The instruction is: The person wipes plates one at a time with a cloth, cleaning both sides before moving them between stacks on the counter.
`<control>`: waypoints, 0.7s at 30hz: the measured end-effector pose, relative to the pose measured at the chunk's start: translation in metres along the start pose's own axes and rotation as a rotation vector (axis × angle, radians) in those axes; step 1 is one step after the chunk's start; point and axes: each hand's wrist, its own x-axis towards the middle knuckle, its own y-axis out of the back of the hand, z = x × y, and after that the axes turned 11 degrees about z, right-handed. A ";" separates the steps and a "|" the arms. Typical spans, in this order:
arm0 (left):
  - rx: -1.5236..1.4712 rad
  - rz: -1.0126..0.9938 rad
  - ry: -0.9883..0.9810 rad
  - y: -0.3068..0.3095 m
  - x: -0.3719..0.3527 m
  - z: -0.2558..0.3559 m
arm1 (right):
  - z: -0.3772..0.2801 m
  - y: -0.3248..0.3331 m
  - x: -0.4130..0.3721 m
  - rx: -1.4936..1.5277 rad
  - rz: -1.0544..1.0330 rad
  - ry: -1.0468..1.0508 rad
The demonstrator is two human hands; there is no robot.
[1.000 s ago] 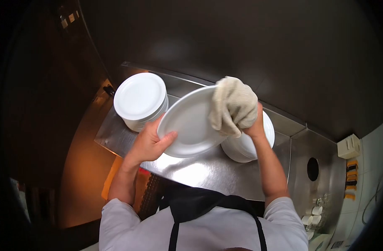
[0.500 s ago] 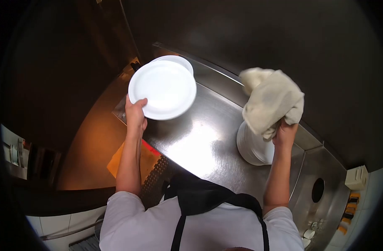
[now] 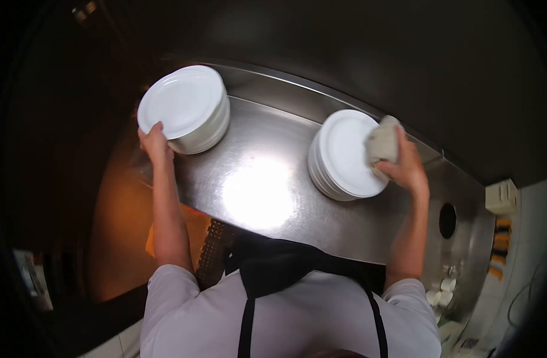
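Observation:
On the left, a white plate [image 3: 181, 101] lies on top of a stack of white plates [image 3: 210, 136]. My left hand [image 3: 156, 144] grips its near-left rim, thumb over the edge and fingers underneath. Over at the right stands a second stack of white plates [image 3: 345, 152]. A folded beige cloth [image 3: 383, 143] is bunched in my right hand [image 3: 408, 162], at the right rim of that stack's top plate. The palm side of this hand is hidden.
Both stacks stand on a stainless-steel counter [image 3: 261, 197] with a raised back edge. To the right are a round dark hole [image 3: 447, 221] and small white cups [image 3: 446, 291]. A beige box [image 3: 501, 197] hangs on the wall. An orange-lit surface [image 3: 118, 238] lies left.
My left hand has moved left and slightly up with the plate, bringing it onto the left stack. The cloth, draped loosely over the right stack before, is now bunched at its right rim.

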 end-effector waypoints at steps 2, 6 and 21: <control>0.036 -0.018 0.013 -0.003 0.000 -0.007 | 0.033 -0.034 0.003 0.118 -0.136 0.229; 0.317 0.185 -0.233 -0.008 -0.031 0.007 | -0.014 -0.092 0.013 -0.124 0.255 0.084; 0.113 -1.131 -0.274 -0.032 -0.283 -0.012 | 0.023 -0.072 0.019 -0.042 0.164 0.209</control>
